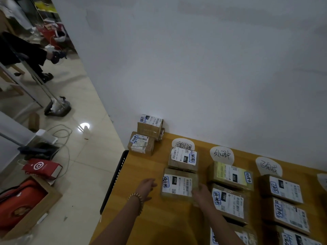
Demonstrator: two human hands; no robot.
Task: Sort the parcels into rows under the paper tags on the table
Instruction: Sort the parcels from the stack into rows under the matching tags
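On the wooden table (139, 221) lie paper tags: the first tag (183, 143), the second tag (222, 153) and the third tag (269, 167). Under the first tag sits a parcel (183, 159), and right below it the parcel marked 010 (177, 186). My left hand (146, 187) hovers just left of the 010 parcel, fingers relaxed, a small gap between them. My right hand (201, 193) overlaps that parcel's right edge; blur hides its grip. Rows of parcels (230, 175) (281, 189) run under the other tags.
Two more parcels (141, 144) are stacked at the table's far left corner against the white wall (194, 68). Left of the table's edge is tiled floor with cables, a red bag (42, 167) and an open carton (26, 209). A person's legs (26, 55) show far left.
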